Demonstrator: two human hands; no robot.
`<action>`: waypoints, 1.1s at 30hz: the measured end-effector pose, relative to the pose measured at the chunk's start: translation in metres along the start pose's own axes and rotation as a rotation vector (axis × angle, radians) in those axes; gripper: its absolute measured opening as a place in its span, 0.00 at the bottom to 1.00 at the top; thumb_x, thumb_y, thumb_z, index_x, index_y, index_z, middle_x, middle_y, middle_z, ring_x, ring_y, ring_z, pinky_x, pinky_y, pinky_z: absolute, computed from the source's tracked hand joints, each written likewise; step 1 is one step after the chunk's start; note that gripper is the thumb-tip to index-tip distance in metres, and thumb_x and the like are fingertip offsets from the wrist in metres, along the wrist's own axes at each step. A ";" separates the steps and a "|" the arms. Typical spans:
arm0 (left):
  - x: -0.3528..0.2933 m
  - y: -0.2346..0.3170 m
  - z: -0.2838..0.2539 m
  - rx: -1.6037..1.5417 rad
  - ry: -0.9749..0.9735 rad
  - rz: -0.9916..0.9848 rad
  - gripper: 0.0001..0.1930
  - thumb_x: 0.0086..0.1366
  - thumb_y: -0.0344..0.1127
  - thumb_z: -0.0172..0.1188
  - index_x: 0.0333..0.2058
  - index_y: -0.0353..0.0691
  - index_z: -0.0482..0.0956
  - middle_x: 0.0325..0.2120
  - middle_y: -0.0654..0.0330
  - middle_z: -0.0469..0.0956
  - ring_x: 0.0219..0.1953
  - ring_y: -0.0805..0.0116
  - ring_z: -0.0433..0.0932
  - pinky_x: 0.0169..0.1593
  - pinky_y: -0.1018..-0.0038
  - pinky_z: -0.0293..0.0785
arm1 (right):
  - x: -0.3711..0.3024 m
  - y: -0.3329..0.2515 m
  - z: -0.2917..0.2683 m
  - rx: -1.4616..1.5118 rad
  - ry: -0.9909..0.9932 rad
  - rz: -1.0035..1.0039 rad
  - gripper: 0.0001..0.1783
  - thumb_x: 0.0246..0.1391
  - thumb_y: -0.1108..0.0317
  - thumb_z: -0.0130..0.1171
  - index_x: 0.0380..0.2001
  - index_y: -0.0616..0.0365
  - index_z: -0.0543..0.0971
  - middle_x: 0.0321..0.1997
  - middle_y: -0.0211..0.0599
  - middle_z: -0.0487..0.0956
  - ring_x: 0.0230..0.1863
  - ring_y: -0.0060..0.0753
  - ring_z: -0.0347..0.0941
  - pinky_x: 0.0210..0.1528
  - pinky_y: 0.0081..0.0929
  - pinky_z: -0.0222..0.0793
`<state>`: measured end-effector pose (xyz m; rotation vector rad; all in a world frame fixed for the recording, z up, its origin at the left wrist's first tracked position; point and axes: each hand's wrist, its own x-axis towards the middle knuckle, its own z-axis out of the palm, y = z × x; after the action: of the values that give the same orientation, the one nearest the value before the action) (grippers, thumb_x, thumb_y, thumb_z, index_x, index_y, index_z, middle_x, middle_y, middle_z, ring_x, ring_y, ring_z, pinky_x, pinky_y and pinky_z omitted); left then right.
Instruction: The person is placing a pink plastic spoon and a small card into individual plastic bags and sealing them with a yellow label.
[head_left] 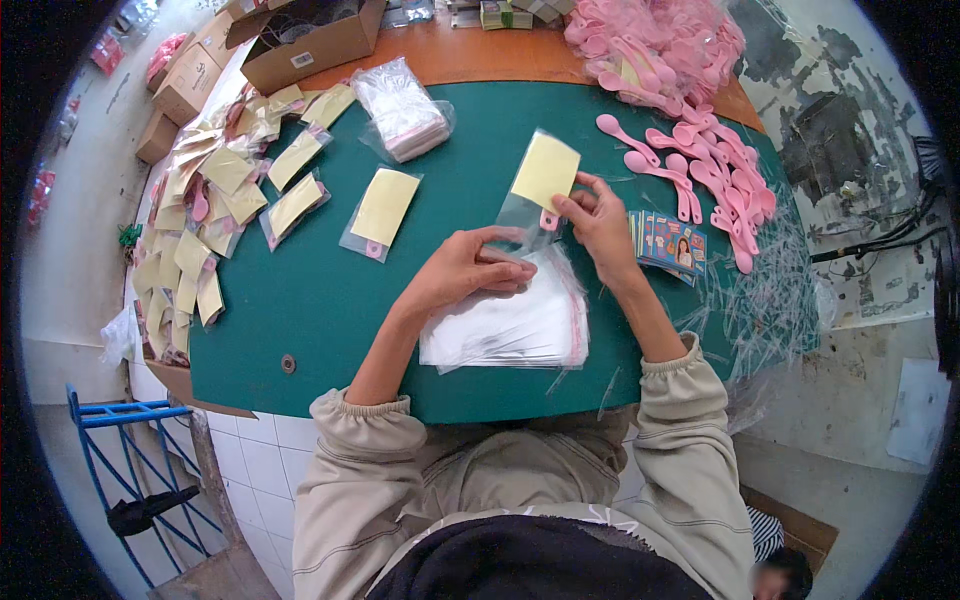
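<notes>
Between my hands a clear plastic bag (518, 210) stands tilted above the table. Inside it are a pale yellow card (546, 171) and a pink spoon, whose holed handle end (548, 220) shows below the card. My right hand (598, 222) pinches the bag at its right side, thumb over the card's lower corner. With curled fingers, my left hand (470, 268) grips the bag's lower end, though the fingertips are partly hidden. Under that hand lies a stack of clear flat bags (505, 325). Beside my right wrist sits a pile of printed cards (672, 246).
Loose pink spoons (735, 185) spread along the right, below a big heap of bagged spoons (660, 50). One filled packet (382, 210) lies left, near many more packets (190, 245). Another bag bundle (402, 110) and an open cardboard box (310, 50) stand farther back.
</notes>
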<state>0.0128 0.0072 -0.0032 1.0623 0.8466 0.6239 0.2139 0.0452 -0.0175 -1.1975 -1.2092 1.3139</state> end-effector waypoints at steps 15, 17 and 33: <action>-0.003 0.000 -0.005 -0.008 0.060 -0.084 0.23 0.66 0.46 0.43 0.41 0.26 0.72 0.33 0.49 0.77 0.35 0.64 0.79 0.37 0.74 0.77 | -0.006 0.000 0.012 -0.953 0.242 -0.758 0.20 0.45 0.62 0.60 0.41 0.62 0.72 0.36 0.40 0.75 0.30 0.36 0.73 0.31 0.29 0.68; -0.001 -0.003 -0.007 -0.051 0.037 -0.115 0.27 0.66 0.50 0.40 0.40 0.27 0.73 0.32 0.49 0.77 0.35 0.63 0.79 0.37 0.74 0.77 | -0.019 -0.010 0.021 -0.796 -0.027 -0.667 0.16 0.44 0.61 0.60 0.34 0.58 0.74 0.37 0.40 0.72 0.34 0.43 0.72 0.34 0.34 0.69; 0.001 -0.009 -0.002 -0.100 0.127 -0.090 0.24 0.65 0.49 0.37 0.29 0.32 0.74 0.28 0.54 0.76 0.32 0.64 0.78 0.39 0.72 0.76 | -0.047 -0.013 0.044 -0.898 -0.268 -0.645 0.09 0.43 0.67 0.56 0.27 0.59 0.71 0.30 0.40 0.69 0.30 0.44 0.71 0.30 0.36 0.69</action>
<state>0.0127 0.0059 -0.0120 0.8969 0.9583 0.6558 0.1737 -0.0039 -0.0002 -1.0542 -2.2778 0.4246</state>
